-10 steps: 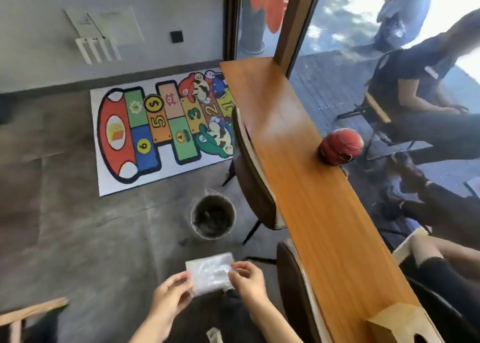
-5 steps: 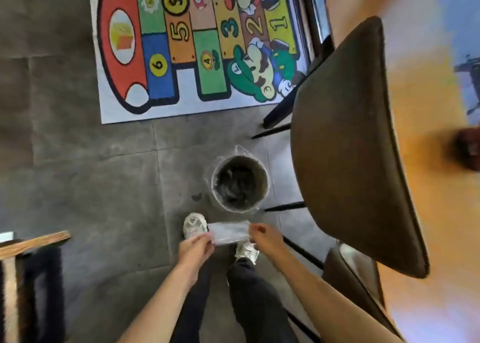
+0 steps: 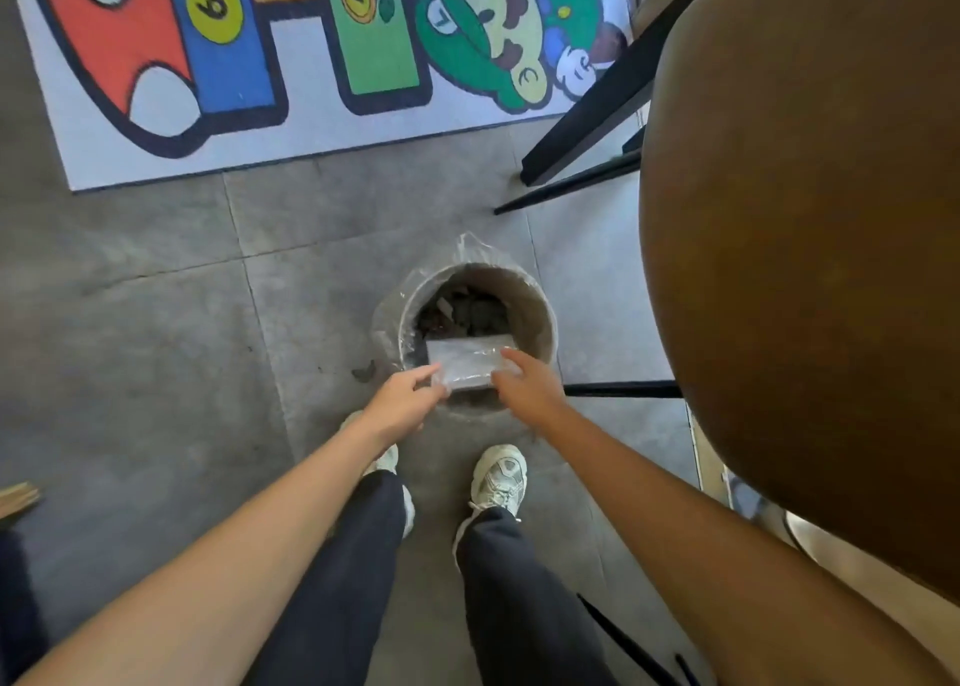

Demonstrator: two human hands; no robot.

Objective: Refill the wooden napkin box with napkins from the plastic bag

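We look straight down at both arms reaching over a lined waste bin (image 3: pixel 535 301) on the grey tiled floor (image 3: pixel 156 332). Our left hand (image 3: pixel 402 399) and right hand (image 3: pixel 527 386) each pinch one end of the clear plastic bag (image 3: pixel 467 366), holding it flat just above the bin's opening. A brown chair (image 3: pixel 810 270) stands to the right, a hopscotch mat (image 3: pixel 291 51) beyond.

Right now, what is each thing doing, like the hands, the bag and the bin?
plastic bag: flat, looks empty, held over the bin.
left hand: pinches the bag's left edge.
right hand: holds the bag's right edge.
bin: upright, open, lined with clear plastic, dark rubbish inside.
chair: upright beside the bin.
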